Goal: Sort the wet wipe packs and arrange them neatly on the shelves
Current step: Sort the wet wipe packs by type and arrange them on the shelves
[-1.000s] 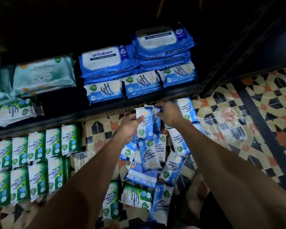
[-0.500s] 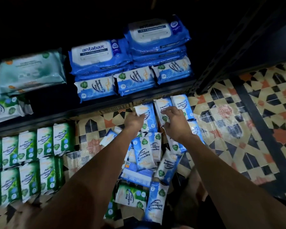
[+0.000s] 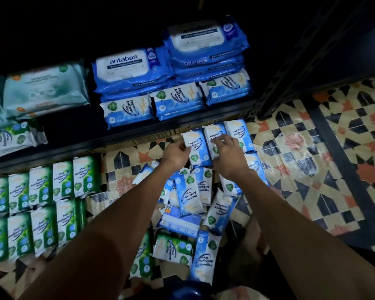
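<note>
Three light-blue wet wipe packs lie side by side on the tiled floor just in front of the shelf edge. My left hand [image 3: 175,155] grips the left edge of the leftmost blue pack [image 3: 197,151]. The fingertips of my right hand [image 3: 227,158] rest on the middle blue pack [image 3: 213,135]. The third blue pack [image 3: 236,133] lies untouched to the right. Below my hands sits a loose pile of blue packs [image 3: 189,195], with a green pack [image 3: 173,247] at its near end.
Green packs [image 3: 41,202] lie in two tidy rows on the floor at left. The dark shelf [image 3: 78,146] holds large blue Antabax packs [image 3: 128,68], small blue packs [image 3: 178,100] in front, and teal packs [image 3: 43,89] at left. A black upright post [image 3: 275,87] stands at right.
Both hands moved forward and down, from holding blue packs above the pile to setting them on the floor in a row beside the rightmost pack. The camera shifted slightly.
</note>
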